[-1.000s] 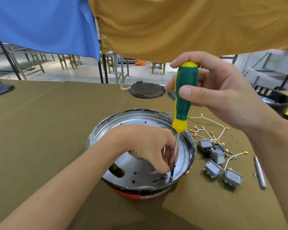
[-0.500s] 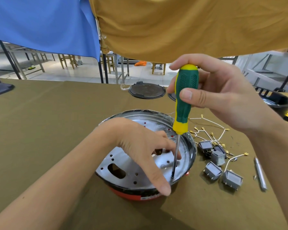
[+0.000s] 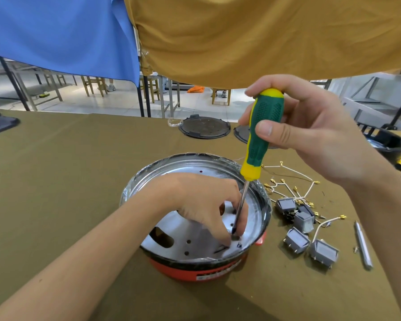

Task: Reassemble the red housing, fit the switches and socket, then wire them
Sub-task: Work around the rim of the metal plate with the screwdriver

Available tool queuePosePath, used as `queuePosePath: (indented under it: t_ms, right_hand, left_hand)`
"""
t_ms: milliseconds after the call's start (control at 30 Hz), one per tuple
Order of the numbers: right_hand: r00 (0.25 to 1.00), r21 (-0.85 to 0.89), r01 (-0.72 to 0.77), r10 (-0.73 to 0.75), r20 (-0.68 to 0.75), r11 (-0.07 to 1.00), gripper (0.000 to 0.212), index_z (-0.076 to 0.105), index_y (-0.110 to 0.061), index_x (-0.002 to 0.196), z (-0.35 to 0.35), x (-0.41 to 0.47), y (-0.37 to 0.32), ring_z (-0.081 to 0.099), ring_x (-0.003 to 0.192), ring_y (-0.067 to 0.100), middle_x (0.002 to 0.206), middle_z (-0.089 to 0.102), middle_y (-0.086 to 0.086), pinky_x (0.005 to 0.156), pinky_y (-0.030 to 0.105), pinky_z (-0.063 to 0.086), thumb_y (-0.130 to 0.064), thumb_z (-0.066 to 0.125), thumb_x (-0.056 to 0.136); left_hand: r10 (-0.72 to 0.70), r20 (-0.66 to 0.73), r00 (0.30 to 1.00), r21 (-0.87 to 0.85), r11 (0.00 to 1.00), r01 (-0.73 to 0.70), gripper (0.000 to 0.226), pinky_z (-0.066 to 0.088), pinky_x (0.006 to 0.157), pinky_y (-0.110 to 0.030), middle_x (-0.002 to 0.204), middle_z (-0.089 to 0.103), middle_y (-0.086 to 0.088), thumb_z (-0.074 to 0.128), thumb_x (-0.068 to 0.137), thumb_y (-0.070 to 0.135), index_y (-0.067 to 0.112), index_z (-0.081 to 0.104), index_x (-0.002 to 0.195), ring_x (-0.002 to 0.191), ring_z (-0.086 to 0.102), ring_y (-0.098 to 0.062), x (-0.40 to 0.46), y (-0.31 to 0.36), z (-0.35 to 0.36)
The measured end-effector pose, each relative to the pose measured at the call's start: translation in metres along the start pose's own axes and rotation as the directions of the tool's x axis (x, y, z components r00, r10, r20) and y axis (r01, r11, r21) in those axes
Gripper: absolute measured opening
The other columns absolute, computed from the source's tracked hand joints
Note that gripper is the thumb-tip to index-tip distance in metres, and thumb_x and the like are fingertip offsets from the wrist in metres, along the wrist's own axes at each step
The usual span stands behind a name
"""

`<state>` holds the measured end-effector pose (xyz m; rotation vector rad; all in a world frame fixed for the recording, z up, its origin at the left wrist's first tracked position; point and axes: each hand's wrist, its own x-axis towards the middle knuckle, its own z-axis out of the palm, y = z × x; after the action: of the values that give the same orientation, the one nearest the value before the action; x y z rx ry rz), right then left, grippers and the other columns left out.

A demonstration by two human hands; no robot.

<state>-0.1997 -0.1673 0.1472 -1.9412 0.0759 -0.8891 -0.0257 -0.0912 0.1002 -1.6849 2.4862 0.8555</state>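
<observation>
red housing [image 3: 202,271] sits nearest me on the olive table cloth [image 3: 56,181], open side up w/ silver metal plate [image 3: 195,239] inside. my left hand [image 3: 204,205] reaches into it, fingers curled down, tips pinching sth small at the screwdriver tip, can't tell what. my right hand [image 3: 310,133] grips the green/yellow screwdriver [image 3: 262,135] handle, thumb across front, shaft slanting down into the housing near its right rim. just right of housing: grey switches [image 3: 310,235] in a loose cluster, white wires [image 3: 294,181] w/ brass terminals behind them, metal rod [image 3: 364,246] further right. far edge: black round lid [image 3: 204,127].
</observation>
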Motion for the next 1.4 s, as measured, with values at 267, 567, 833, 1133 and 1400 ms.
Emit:
queuePosePath:
  t_ms: [267, 567, 833, 1133, 1400]
  right_hand:
    - [0.992, -0.005, 0.054, -0.054, -0.11, 0.999, 0.043, 0.059, -0.023, 0.12, -0.022, -0.002, -0.006, 0.061, 0.083, 0.019, 0.099, 0.07, 0.005, 0.062, 0.022, 0.047, -0.033, 0.076, 0.082]
    - [0.988, -0.022, -0.007, 0.003, -0.154, 1.0, 0.043, 0.059, -0.02, 0.119, -0.024, -0.001, 0.004, 0.061, 0.078, 0.014, 0.098, 0.071, 0.004, 0.059, 0.014, 0.045, -0.03, 0.076, 0.08]
    - [0.989, -0.03, -0.022, 0.017, -0.149, 0.999, 0.046, 0.061, -0.022, 0.117, -0.024, -0.002, 0.005, 0.062, 0.077, 0.012, 0.098, 0.071, 0.004, 0.057, 0.015, 0.044, -0.038, 0.078, 0.078]
    - [0.988, -0.028, -0.02, 0.015, -0.154, 0.999, 0.046, 0.061, -0.021, 0.117, -0.023, -0.001, 0.005, 0.062, 0.075, 0.012, 0.097, 0.072, 0.004, 0.057, 0.015, 0.044, -0.037, 0.078, 0.078]
    - [0.99, -0.079, -0.048, 0.037, -0.134, 0.996, 0.045, 0.062, -0.024, 0.116, -0.025, -0.001, 0.005, 0.059, 0.076, 0.014, 0.1, 0.063, 0.027, 0.055, 0.017, 0.043, -0.038, 0.078, 0.077]
  left_hand:
    - [-0.108, -0.148, 0.983, 0.101, 0.987, 0.123, 0.034, 0.05, 0.061, -0.032, 0.093, 0.038, 0.02, 0.079, 0.07, 0.052, 0.038, 0.055, 0.09, 0.081, 0.053, -0.006, -0.001, 0.004, 0.002]
    - [-0.039, -0.072, 0.997, 0.029, 0.999, 0.041, 0.006, 0.045, 0.056, -0.018, 0.073, 0.066, 0.009, 0.074, 0.079, 0.02, 0.025, 0.073, 0.082, 0.061, 0.055, -0.003, 0.009, 0.013, 0.008]
    - [-0.076, -0.013, 0.997, 0.006, 0.997, 0.076, 0.01, 0.048, 0.047, -0.022, 0.072, 0.068, 0.004, 0.072, 0.074, 0.014, 0.019, 0.072, 0.083, 0.054, 0.054, -0.003, 0.013, 0.009, 0.011]
    - [-0.029, -0.12, 0.992, -0.071, 0.997, 0.021, 0.011, 0.06, 0.065, -0.039, 0.07, 0.068, 0.007, 0.072, 0.072, 0.015, 0.024, 0.068, 0.076, 0.068, 0.065, -0.017, 0.007, -0.001, 0.003]
    - [0.01, -0.102, 0.995, -0.155, 0.988, -0.026, 0.011, 0.058, 0.069, -0.048, 0.07, 0.067, 0.004, 0.072, 0.073, 0.014, 0.024, 0.068, 0.075, 0.066, 0.062, -0.019, 0.006, -0.005, 0.002]
